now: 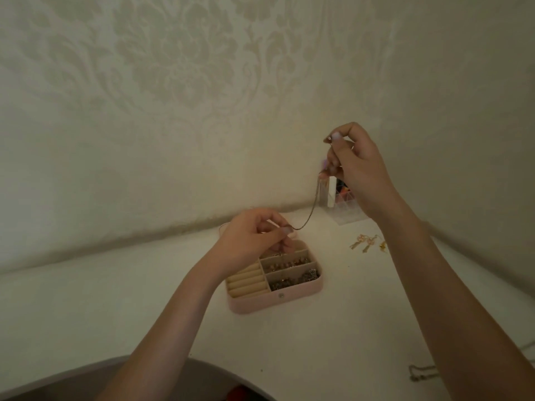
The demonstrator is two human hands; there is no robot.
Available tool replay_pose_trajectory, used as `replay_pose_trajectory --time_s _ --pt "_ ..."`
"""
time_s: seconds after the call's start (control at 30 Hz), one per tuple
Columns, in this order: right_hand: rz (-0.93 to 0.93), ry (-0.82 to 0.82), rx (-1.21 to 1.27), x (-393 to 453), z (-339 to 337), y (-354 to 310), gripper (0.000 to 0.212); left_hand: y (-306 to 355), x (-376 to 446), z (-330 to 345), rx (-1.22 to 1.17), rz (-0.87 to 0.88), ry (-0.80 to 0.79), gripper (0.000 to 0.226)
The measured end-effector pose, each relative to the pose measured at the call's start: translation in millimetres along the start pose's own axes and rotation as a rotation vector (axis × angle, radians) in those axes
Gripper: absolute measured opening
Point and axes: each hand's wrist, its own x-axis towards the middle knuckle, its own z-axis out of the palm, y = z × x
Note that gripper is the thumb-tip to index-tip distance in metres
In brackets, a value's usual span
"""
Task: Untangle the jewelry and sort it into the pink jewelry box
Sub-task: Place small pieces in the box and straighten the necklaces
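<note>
From the head camera, both hands are lifted above the white table (115,308) with a thin chain (309,211) strung between them: the right hand (359,172), raised higher and near the wall, pinches the upper end between thumb and fingertips, while the left hand (254,235) pinches the lower end just above the pink jewelry box (275,285). The chain sags in a shallow curve, and it is too fine and blurred to tell whether a knot remains along it. The likeliest trouble, as I judge it, is pulling the two ends apart too hard, which would tighten any snag or strain a link; a slackened pinch on either side would drop the chain into the open box, where it could catch on the small pieces already lying in the divided compartments. Lowering the left hand carelessly could also disturb those pieces. Around the work, a clear plastic organizer (344,206) stands right behind the right hand, close enough to be knocked. Gold earrings (366,243) lie loose on the table just beside the right forearm, and another chain (419,371) lies near the lower right edge, both within sweep of that arm.
</note>
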Motion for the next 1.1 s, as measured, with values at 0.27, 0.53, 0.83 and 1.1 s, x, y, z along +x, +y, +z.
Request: replay_pose_trajectory --time_s 0.27,0.53,0.83,1.1 --pt "0.052 -0.130 -0.005 -5 12 9 0.013 -22 -3 0 0.374 -0.029 -0.051 0.007" --pt "0.150 -0.299 0.055 -12 29 4 0.018 -22 -6 -7 0.774 -0.028 -0.187 0.024" --pt "0.215 -0.364 -0.008 -21 33 6 0.015 -20 -8 21 0.193 0.020 0.094 0.027" --pt "0.352 -0.302 -0.303 -46 2 32 0.014 -39 -19 23 0.316 0.026 0.169 0.021"
